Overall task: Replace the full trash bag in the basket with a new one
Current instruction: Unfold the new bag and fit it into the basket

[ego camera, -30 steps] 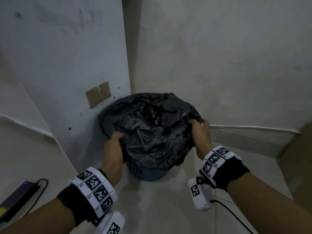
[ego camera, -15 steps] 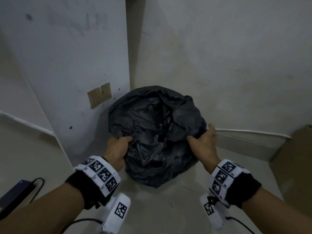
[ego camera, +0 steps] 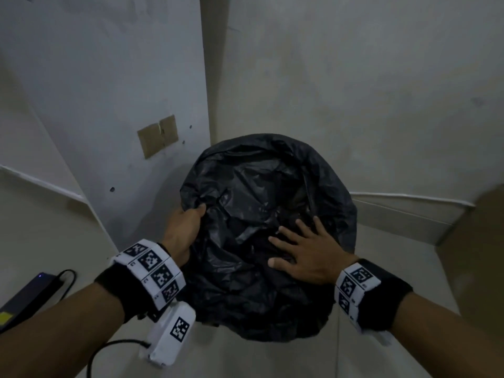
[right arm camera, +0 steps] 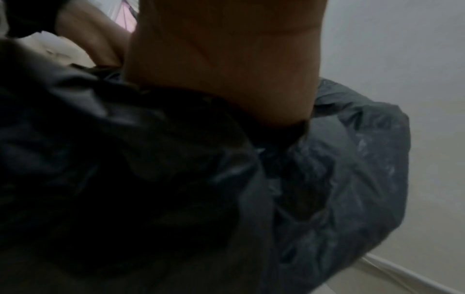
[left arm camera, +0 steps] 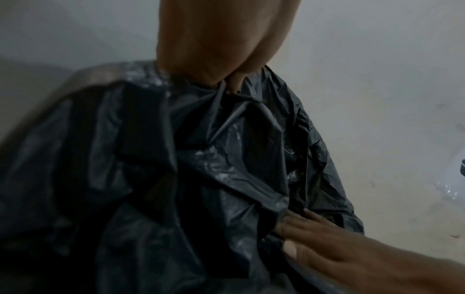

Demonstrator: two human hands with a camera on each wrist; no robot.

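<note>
A crumpled black trash bag point(ego camera: 261, 203) fills the middle of the head view in a wall corner; the basket beneath it is hidden. My left hand point(ego camera: 185, 227) grips the bag's left edge, and the left wrist view shows the plastic point(left arm camera: 201, 159) pinched between thumb and fingers point(left arm camera: 234, 85). My right hand point(ego camera: 300, 252) lies flat on top of the bag with its fingers spread and straight. In the right wrist view the palm point(right arm camera: 226, 69) presses on the dark plastic point(right arm camera: 339, 169).
Two walls point(ego camera: 354, 91) meet right behind the bag, with a brown taped patch point(ego camera: 158, 135) on the left one. A dark power adapter with a cable point(ego camera: 30, 293) lies on the floor at far left. A brown cardboard box point(ego camera: 477, 255) stands at the right edge.
The bag has come closer and larger in view, and the blue basket seen below it a second ago is covered. My right hand left the bag's right edge and now lies flat on top.
</note>
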